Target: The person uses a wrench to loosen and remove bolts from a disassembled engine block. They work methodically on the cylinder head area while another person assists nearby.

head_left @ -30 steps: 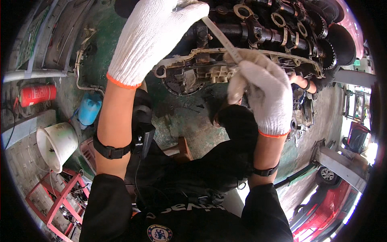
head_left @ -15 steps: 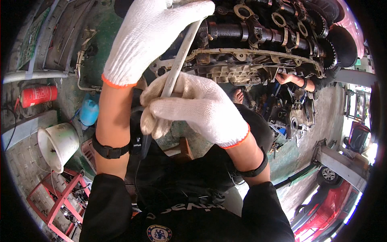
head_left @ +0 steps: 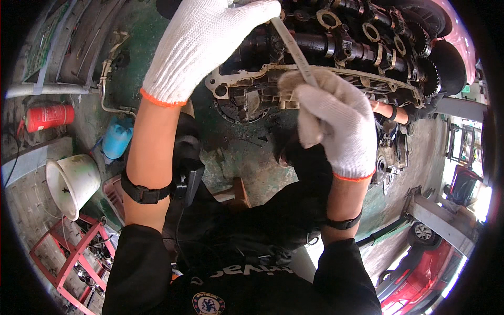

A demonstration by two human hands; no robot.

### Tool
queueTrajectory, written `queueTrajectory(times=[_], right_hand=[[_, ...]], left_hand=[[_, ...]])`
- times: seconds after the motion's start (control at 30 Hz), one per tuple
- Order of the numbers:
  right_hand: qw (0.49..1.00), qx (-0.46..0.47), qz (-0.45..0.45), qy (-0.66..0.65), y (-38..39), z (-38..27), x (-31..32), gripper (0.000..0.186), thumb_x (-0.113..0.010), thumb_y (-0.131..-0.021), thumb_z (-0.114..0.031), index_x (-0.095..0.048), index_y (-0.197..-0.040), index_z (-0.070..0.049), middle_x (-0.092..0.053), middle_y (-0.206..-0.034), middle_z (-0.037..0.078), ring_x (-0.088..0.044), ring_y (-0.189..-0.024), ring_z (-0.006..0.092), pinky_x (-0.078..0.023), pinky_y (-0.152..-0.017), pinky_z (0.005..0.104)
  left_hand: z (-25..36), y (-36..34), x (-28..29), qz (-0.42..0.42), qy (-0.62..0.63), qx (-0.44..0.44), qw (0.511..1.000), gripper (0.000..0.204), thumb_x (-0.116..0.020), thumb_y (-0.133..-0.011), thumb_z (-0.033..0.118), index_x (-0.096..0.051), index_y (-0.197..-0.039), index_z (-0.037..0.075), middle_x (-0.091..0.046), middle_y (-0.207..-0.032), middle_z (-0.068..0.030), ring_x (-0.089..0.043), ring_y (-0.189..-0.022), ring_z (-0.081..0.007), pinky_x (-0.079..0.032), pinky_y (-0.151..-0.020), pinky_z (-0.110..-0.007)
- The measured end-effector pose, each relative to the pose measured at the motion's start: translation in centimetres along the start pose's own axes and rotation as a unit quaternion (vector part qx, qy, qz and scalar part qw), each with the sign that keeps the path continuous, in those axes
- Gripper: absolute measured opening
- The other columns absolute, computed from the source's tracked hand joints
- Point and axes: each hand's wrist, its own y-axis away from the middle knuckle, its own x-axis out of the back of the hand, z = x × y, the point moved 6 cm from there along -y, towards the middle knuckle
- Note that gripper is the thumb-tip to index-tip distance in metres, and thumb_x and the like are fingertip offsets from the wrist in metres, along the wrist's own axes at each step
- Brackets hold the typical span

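A long silver wrench [head_left: 294, 50] slants over the near edge of the engine's cylinder head [head_left: 367, 76]; its far end is hidden. My right hand [head_left: 338, 118], in a white knitted glove, is closed round the wrench's near end. My left hand [head_left: 210, 44], gloved the same way, reaches to the top edge, with its thumb laid over the wrench's far end; its other fingers are mostly out of view. Dark camshafts [head_left: 310, 42] and bearing caps lie exposed on the engine beyond my hands.
Another person's forearm [head_left: 399, 113] reaches under the engine at the right. Loose metal engine parts [head_left: 386, 157] lie on the floor nearby. At the left are a red fire extinguisher [head_left: 50, 117], a blue jug [head_left: 117, 137], a white bucket [head_left: 73, 184] and a red metal frame [head_left: 73, 257].
My right hand has swung the wrench's near end to the right and slightly away from me. My left hand stays at its far end. The view has shifted slightly.
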Motion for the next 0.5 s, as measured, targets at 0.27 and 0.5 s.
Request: queueTrajectory(times=[0.27, 0.5], right_hand=[[0.995, 0.053, 0.078, -0.038, 0.1, -0.1, 2.9, 0.029, -0.059, -0.098, -0.012, -0.065, -0.111, 0.012, -0.061, -0.063, 0.007, -0.053, -0.049, 0.0121, -0.042, -0.051, 0.0229], [0.991, 0.088, 0.064, -0.078, -0.2, -0.2, 3.8, 0.025, -0.060, -0.097, -0.010, -0.067, -0.107, 0.012, -0.067, -0.070, 0.011, -0.061, -0.055, 0.0151, -0.049, -0.058, 0.0230]], left_hand=[[-0.3, -1.3, -0.8, -0.018, 0.018, 0.045, 0.999, 0.029, -0.071, -0.092, 0.025, -0.075, -0.098, -0.003, -0.069, -0.079, -0.0066, -0.058, -0.072, -0.0101, -0.047, -0.069, -0.028], [0.4, 0.0, -1.0, 0.000, -0.044, 0.027, 0.999, 0.029, -0.071, -0.092, 0.025, -0.074, -0.097, -0.003, -0.065, -0.075, -0.0035, -0.054, -0.070, -0.0093, -0.045, -0.066, -0.027]])
